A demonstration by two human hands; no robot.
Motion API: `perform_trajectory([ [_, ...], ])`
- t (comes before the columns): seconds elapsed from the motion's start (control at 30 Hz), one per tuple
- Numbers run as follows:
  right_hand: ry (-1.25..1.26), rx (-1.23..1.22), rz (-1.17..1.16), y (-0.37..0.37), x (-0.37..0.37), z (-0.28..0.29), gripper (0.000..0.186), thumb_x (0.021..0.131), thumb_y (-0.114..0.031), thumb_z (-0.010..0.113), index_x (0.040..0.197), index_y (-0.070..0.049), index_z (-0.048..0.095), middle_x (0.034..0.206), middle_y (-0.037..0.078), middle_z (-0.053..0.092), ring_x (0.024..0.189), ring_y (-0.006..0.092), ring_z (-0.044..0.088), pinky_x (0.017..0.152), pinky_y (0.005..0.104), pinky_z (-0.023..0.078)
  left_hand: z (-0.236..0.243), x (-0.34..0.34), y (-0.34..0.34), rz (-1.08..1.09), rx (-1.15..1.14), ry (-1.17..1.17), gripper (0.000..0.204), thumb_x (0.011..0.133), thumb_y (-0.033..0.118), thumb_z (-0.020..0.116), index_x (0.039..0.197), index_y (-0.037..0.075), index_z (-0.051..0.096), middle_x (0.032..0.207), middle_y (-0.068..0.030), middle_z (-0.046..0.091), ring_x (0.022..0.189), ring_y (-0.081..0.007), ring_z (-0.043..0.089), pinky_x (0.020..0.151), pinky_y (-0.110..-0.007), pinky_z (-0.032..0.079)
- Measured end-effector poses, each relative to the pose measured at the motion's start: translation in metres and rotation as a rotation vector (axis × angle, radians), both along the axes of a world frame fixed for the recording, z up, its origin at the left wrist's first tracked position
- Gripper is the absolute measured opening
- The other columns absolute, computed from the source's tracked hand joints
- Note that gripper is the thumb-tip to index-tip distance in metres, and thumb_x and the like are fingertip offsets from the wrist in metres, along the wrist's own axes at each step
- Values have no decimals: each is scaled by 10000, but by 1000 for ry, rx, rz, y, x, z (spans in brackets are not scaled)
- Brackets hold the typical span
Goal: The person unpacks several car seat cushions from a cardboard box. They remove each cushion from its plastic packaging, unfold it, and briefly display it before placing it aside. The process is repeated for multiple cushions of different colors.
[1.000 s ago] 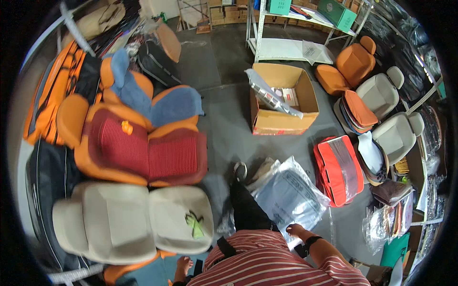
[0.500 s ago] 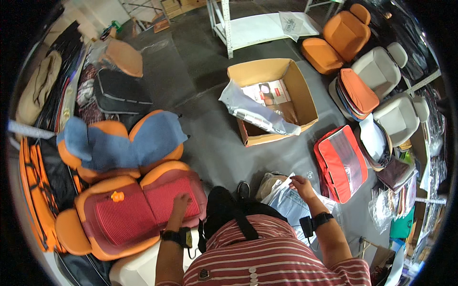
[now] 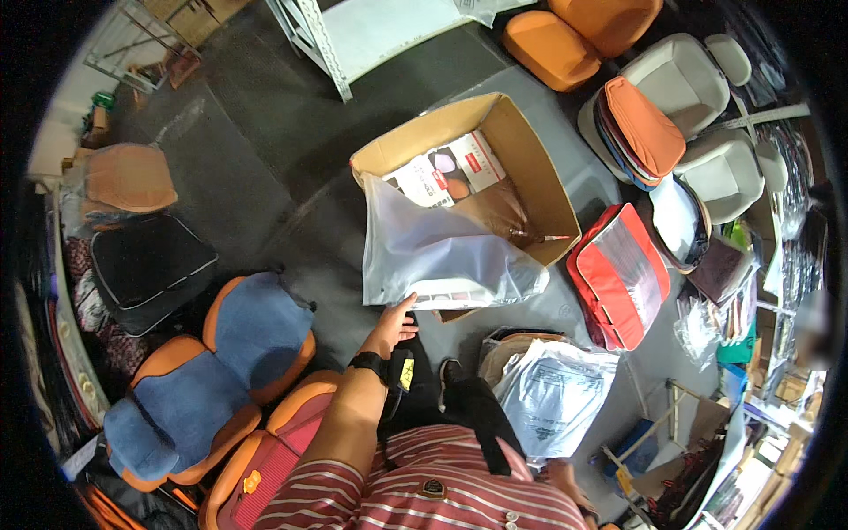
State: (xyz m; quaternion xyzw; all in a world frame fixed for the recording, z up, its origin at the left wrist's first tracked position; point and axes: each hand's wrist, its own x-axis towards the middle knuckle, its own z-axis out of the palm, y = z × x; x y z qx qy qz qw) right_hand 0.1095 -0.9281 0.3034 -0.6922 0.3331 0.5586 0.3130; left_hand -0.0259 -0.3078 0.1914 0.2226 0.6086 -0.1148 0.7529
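My left hand (image 3: 395,328) reaches forward with its fingers apart, close to the lower edge of a clear frosted plastic bag (image 3: 411,238). I cannot tell whether the fingertips touch it. The bag hangs over the near side of an open cardboard box (image 3: 533,150). A small part of my right arm and hand (image 3: 570,484) shows low at the right, by my striped shirt; its fingers are not clear. Just beyond it lies a stack of flat items in clear plastic bags (image 3: 556,397).
A red case (image 3: 621,274) with a clear panel stands right of the box. To the left are a blue-and-orange car seat (image 3: 190,402), a red-and-orange one (image 3: 265,464) and a black cushion (image 3: 155,265). Grey and orange seats (image 3: 693,88) line the right. A white shelf (image 3: 389,40) stands ahead.
My left hand has left the red seat and come forward to the bag on the box. My right hand has let go of the plastic-wrapped stack and drawn back. The view has turned.
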Motion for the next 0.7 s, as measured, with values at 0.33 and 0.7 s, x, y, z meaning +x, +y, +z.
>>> perform_trajectory([
  [0.33, -303, 245, 433, 331, 36, 30, 283, 934, -154, 502, 1132, 39, 562, 880, 87, 649, 803, 148, 611, 714, 261, 458, -55, 23, 31, 349, 212, 11, 237, 799, 29, 602, 1021, -12, 527, 972, -122, 570, 831, -227, 595, 569, -329, 552],
  [0.7, -907, 604, 882, 535, 114, 88, 541, 811, -271, 638, 1246, 5, 474, 1148, 197, 521, 1082, 323, 499, 922, 379, 390, 150, 100, 29, -774, 1381, -487, 208, 772, 216, 571, 880, 41, 604, 756, -142, 623, 671, -332, 619, 590, -441, 497],
])
